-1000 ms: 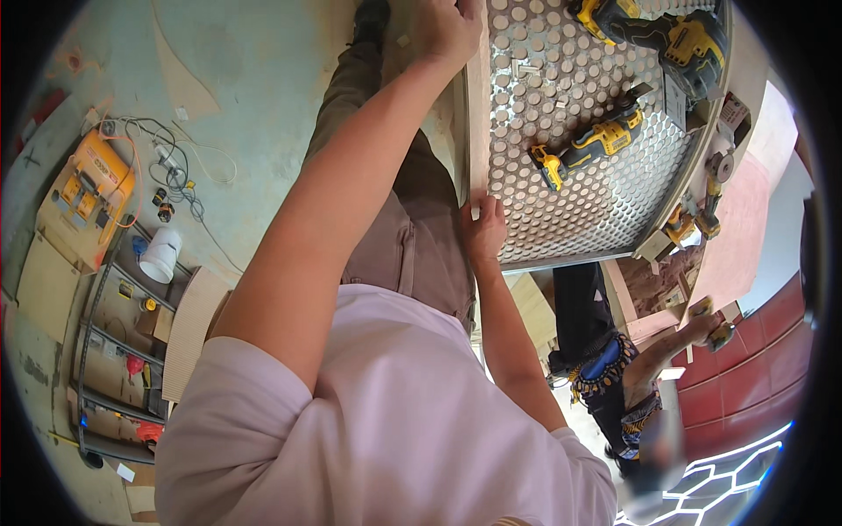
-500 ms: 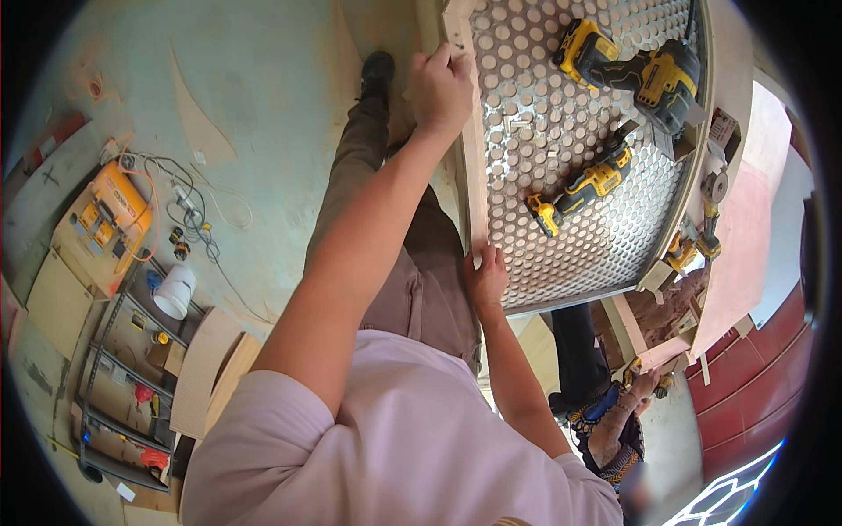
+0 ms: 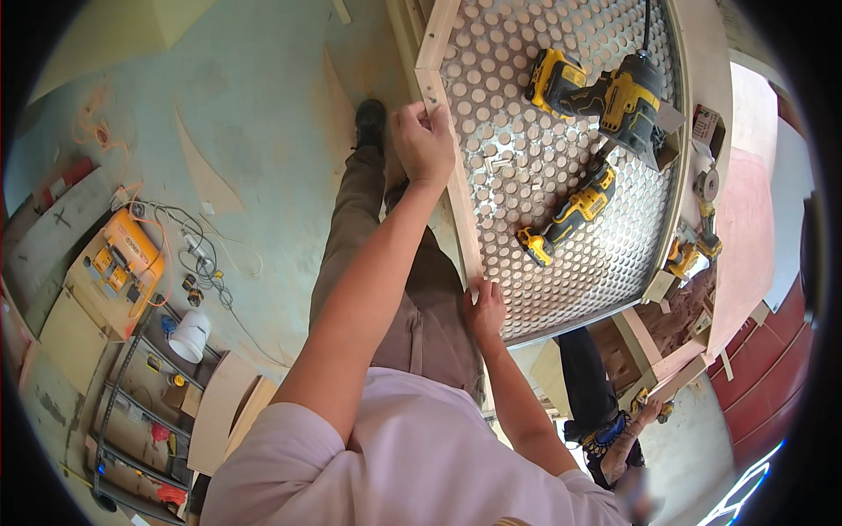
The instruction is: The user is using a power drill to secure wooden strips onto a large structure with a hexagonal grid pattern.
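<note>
A long pale wooden strip (image 3: 456, 206) runs along the left edge of a perforated metal panel (image 3: 517, 175) set in a curved wooden frame. My left hand (image 3: 424, 140) grips the strip near its upper part, arm stretched out. My right hand (image 3: 485, 309) holds the strip's lower end at the panel's corner, fingers curled over the edge. Two yellow and black cordless drills (image 3: 605, 88) (image 3: 568, 215) lie on the panel to the right of my hands.
My legs and a dark shoe (image 3: 370, 123) stand on the concrete floor beside the panel. A yellow tool case (image 3: 118, 263), cables and a white bucket (image 3: 189, 336) lie at left by a shelf rack. Another person's hand (image 3: 649, 409) and dark trousers are at lower right.
The whole scene has slid down in the view, bringing more of the panel and drills into sight. Both hands have stayed on the wooden strip.
</note>
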Motion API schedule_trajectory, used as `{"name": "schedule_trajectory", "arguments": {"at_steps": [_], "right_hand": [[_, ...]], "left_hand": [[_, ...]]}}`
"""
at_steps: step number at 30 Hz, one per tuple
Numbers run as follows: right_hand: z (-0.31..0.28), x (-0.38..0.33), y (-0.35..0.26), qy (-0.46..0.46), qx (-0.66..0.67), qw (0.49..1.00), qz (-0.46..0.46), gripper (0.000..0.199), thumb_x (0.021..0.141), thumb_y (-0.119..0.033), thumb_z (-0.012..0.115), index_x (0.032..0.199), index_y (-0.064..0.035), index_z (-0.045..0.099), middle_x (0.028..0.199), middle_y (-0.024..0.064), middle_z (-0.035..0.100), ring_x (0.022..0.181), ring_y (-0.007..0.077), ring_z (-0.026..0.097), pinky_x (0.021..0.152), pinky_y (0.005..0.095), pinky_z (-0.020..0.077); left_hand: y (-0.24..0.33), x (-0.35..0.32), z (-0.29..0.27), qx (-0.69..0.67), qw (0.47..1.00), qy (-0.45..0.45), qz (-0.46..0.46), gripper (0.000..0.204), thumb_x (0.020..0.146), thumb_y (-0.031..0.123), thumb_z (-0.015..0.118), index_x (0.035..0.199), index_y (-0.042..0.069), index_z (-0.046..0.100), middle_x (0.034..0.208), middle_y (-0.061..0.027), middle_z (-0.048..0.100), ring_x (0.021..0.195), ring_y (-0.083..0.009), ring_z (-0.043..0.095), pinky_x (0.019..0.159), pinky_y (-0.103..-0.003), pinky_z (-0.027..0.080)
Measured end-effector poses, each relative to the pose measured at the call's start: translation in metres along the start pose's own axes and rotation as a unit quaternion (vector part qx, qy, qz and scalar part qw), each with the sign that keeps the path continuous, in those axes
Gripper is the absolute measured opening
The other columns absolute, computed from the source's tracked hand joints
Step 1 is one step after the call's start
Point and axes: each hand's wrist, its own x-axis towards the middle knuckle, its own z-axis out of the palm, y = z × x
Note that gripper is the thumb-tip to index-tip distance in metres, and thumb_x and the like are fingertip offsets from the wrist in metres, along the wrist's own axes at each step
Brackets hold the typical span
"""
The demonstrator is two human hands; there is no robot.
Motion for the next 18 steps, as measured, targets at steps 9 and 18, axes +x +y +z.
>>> {"name": "schedule_trajectory", "arguments": {"at_steps": [9, 18], "right_hand": [[-0.006, 0.002, -0.004, 0.017, 0.027, 0.999, -0.013, 0.026, 0.084, -0.018, 0.072, 0.104, -0.009, 0.058, 0.092, 0.0161, 0.06, 0.084, 0.0412, 0.064, 0.068, 0.0524, 0.0541], [-0.013, 0.004, -0.007, -0.003, 0.045, 0.999, -0.013, 0.025, 0.083, -0.015, 0.071, 0.105, -0.0099, 0.059, 0.089, 0.0175, 0.06, 0.082, 0.0423, 0.063, 0.069, 0.053, 0.0537]], "left_hand": [[-0.002, -0.002, -0.003, 0.031, 0.998, -0.03, 0.045, 0.023, 0.09, 0.015, 0.073, 0.103, 0.001, 0.059, 0.092, -0.0129, 0.055, 0.079, -0.028, 0.059, 0.072, -0.039, 0.05], [-0.003, -0.003, -0.004, 0.045, 0.997, -0.028, 0.053, 0.027, 0.091, 0.017, 0.073, 0.109, 0.0, 0.06, 0.096, -0.0138, 0.056, 0.079, -0.0297, 0.063, 0.072, -0.041, 0.052]]}}
